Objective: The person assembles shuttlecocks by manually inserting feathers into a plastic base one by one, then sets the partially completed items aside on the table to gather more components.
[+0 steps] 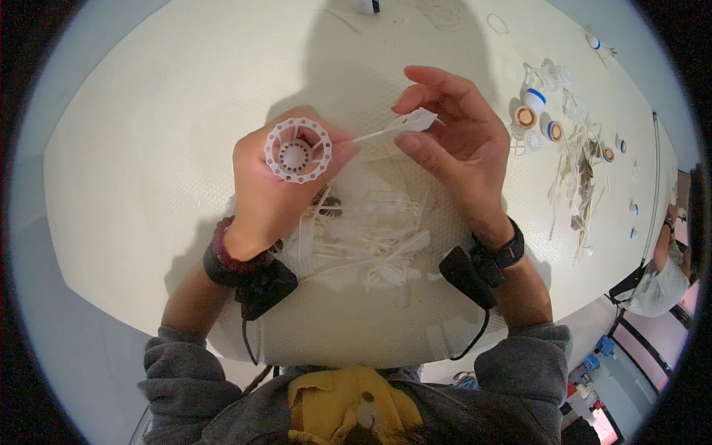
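Note:
My left hand (278,174) is closed around a white plastic shuttlecock frame (325,138), its round end facing up. That end has a wide ring pierced with holes and a smaller holed ring around a central knob. To the right, my right hand (471,141) holds a white feather (412,122) loosely between thumb and fingers, with the index finger raised. The feather's thin stem reaches left to my left thumb; whether that thumb grips it is hard to tell. Below both hands lies a loose pile of white feathers and stems (371,245).
On the right of the white table (133,185) are shuttlecock heads with blue bands (534,99), clear plastic frames (556,76) and a strip of scattered feathers (586,182). A small white-and-black object (366,6) sits at the far edge. Another person (660,282) is at far right.

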`<state>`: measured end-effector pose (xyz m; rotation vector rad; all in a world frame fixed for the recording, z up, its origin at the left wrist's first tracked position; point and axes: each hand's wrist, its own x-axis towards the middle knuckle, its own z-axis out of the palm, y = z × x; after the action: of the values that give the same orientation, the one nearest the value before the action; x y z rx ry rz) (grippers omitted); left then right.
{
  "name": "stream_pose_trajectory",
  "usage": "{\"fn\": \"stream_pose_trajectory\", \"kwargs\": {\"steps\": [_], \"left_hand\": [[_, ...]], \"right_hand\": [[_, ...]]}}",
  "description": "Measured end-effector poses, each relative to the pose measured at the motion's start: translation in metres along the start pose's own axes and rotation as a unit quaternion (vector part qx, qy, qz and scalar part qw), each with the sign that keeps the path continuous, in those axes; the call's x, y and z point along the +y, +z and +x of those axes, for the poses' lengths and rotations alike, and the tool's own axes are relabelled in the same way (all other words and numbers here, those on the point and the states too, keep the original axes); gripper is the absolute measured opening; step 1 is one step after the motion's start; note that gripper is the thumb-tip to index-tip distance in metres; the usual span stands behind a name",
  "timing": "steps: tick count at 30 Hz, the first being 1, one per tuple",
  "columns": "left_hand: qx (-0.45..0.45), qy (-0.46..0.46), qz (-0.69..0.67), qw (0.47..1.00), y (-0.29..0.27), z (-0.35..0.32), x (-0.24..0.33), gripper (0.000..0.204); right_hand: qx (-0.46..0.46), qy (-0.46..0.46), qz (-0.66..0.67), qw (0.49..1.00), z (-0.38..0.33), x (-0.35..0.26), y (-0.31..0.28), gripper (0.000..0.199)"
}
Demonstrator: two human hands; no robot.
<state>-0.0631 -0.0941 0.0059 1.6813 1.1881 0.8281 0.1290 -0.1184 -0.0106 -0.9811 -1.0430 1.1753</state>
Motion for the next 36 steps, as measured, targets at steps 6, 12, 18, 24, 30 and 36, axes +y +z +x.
{"fn": "stream_pose_trajectory", "kwargs": {"steps": [6, 12, 18, 24, 30, 36], "left_hand": [[-0.022, 0.032, 0.016, 0.999, 0.001, -0.001, 0.000, 0.010], [-0.033, 0.051, 0.030, 0.998, 0.005, -0.002, -0.007, 0.020], [-0.116, 0.095, -0.108, 0.983, 0.010, -0.006, -0.021, 0.037], [-0.113, 0.138, -0.003, 0.984, 0.009, 0.000, -0.029, 0.033], [-0.139, 0.120, -0.024, 0.983, 0.010, 0.000, -0.029, 0.034], [-0.135, 0.136, -0.046, 0.980, 0.011, 0.000, -0.029, 0.037]], "right_hand": [[-0.094, -0.035, -0.098, 0.990, -0.001, 0.004, -0.010, 0.021], [0.001, 0.014, -0.082, 0.997, -0.005, 0.000, -0.006, 0.011], [0.052, -0.062, -0.040, 0.996, -0.003, 0.003, -0.006, 0.010], [0.031, -0.100, -0.070, 0.992, -0.001, 0.004, -0.008, 0.009], [0.034, -0.102, -0.095, 0.990, -0.003, 0.007, -0.012, 0.009], [0.061, -0.067, -0.056, 0.994, -0.004, 0.003, -0.007, 0.007]]}}
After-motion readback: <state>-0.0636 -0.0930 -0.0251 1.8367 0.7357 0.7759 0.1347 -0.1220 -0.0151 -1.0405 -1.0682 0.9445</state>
